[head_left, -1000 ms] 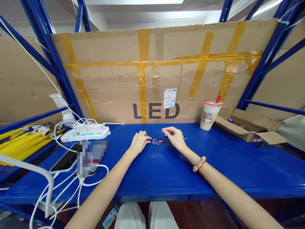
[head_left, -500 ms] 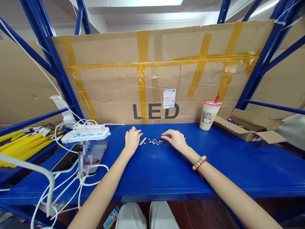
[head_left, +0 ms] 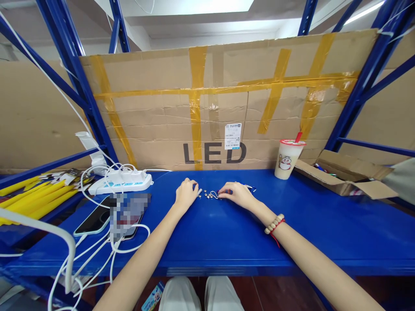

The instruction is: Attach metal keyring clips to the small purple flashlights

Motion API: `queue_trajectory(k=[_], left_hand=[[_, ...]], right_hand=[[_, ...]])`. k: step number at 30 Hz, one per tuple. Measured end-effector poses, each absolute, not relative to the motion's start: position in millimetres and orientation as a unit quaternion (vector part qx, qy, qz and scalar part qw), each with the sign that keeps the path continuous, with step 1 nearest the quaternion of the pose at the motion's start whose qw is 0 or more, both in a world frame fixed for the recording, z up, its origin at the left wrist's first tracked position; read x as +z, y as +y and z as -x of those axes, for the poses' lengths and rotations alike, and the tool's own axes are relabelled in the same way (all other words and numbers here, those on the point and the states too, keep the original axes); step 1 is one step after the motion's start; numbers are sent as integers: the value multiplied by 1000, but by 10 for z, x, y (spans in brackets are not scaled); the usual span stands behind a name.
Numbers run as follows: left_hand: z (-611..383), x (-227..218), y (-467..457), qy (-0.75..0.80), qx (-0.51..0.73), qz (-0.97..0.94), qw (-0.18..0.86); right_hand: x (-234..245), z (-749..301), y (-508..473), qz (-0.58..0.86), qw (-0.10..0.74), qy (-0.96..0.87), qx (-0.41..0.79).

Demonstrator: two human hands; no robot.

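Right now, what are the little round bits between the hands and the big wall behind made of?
The small round pieces look like shiny metal, since they glint silver, though they are too tiny to be sure. The back panel is brown cardboard, matte and creased, patched with yellowish tape.

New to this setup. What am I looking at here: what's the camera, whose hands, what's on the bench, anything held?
One camera, worn on a person's head, looks forward and down; there is no machine. The two bare arms are that person's own. The left hand and the right hand, with a beaded bracelet on its wrist, rest on a blue metal shelf surface. Between them lie small silver metal parts, with a purple clip-like piece by the right fingers. Whether either grip closes on a part is too small to tell. To the left sit a white power strip and a dark phone; to the right, a lidded drink cup. Taped cardboard marked LED stands behind.
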State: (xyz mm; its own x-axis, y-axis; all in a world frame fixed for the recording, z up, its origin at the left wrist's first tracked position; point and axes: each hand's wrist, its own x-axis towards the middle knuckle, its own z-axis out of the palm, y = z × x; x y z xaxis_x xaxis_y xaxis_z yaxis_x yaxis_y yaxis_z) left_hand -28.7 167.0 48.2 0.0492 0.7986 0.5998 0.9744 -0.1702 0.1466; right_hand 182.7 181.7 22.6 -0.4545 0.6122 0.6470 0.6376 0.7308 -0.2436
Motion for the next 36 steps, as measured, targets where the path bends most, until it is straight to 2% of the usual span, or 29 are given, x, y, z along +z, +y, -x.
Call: queue_trajectory(k=[4, 8, 16, 21, 24, 27, 31, 33, 36], left_hand=[[255, 494, 1657, -581, -346, 713, 187], [222, 513, 1627, -564, -365, 718, 182], [163, 508, 1568, -550, -354, 737, 172], [167, 484, 1578, -537, -359, 743, 175], [170, 482, 1576, -529, -362, 746, 179], [171, 492, 1565, -527, -367, 746, 178], [163, 501, 1546, -524, -382, 744, 160], [156, 496, 1544, -511, -392, 750, 152], [149, 483, 1559, -484, -396, 767, 144]], right_hand=[[273, -1916, 1842, 441, 439, -778, -84], [337, -2073, 1867, 519, 497, -688, -102], [260, -2210, 1979, 591, 358, -719, -76], [209, -2184, 2027, 576, 342, -735, -104], [201, -2161, 2043, 561, 366, -736, -101], [212, -2118, 2053, 538, 458, -708, -15], [267, -2027, 2037, 435, 586, -638, 247], [298, -1980, 2012, 407, 598, -608, 327], [308, -1923, 1983, 388, 589, -616, 351]])
